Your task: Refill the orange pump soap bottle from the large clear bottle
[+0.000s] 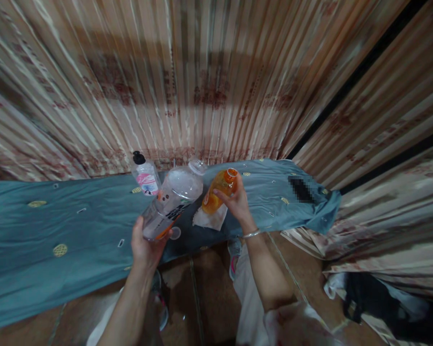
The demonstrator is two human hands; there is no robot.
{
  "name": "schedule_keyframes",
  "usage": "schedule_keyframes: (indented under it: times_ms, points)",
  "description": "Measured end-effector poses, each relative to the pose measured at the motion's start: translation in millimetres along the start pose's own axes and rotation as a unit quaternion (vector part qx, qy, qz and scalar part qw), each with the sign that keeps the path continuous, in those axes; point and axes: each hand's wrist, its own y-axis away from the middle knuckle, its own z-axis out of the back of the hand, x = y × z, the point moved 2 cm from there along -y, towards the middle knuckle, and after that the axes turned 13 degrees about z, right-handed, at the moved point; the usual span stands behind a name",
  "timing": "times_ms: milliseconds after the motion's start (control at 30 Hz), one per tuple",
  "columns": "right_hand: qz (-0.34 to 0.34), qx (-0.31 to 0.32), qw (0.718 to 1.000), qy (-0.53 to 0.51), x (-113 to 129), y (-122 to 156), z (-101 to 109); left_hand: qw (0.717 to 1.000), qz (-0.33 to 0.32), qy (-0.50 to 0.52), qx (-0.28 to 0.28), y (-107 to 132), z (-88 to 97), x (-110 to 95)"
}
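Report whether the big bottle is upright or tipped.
Tipped: the left hand holds the big bottle aslant, its neck well right of its base.

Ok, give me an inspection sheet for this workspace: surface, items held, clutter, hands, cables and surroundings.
Surface: wrinkled teal cloth with yellow motifs.
Items held: large clear plastic bottle; smaller orange bottle.
Clutter: black-topped bottle, white napkin near the orange bottle's base, clear disc, likely a lid, pixelated dark object.
Hands: left hand grips the clear bottle's lower part; right hand grips the orange bottle.
Cables: nothing seen.
Surroundings: patterned curtains, brown tiled floor, dark bundle lower right.
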Motion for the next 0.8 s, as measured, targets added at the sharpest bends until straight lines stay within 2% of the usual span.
schedule_keyframes:
  times_ms: [100, 200, 400, 467, 533, 700, 800]
  points:
    - [-0.009, -0.013, 0.998, 0.061, 9.8, 2.3, -1.1, 1.000, -0.004, -0.008, -0.022, 0.4, -0.8, 0.5]
    - [0.016, 0.002, 0.996, 0.084, 17.8, 6.0, -1.6, 1.000, -0.003, -0.010, -0.021, 0.3, -1.1, 1.2]
    - [0.059, 0.096, 0.991, 0.077, 20.1, 13.3, 7.8, 1.000, 0.001, -0.016, -0.013, 0.8, -0.3, 1.7]
    - [0.072, 0.109, 0.988, 0.077, 21.7, 12.8, 10.3, 1.000, 0.006, -0.018, -0.018, 1.5, -0.3, 1.6]
    - [0.064, 0.087, 0.991, 0.083, 22.8, 10.4, 10.6, 1.000, 0.009, -0.019, -0.021, 2.0, -0.6, 1.5]
    - [0.017, -0.022, 0.994, 0.106, 19.5, 4.9, 2.5, 1.000, 0.004, -0.018, -0.005, 1.1, -0.6, 1.4]
    - [0.034, -0.033, 0.992, 0.120, 18.0, 6.9, -1.0, 1.000, 0.006, -0.016, 0.004, -0.4, 0.3, 1.8]
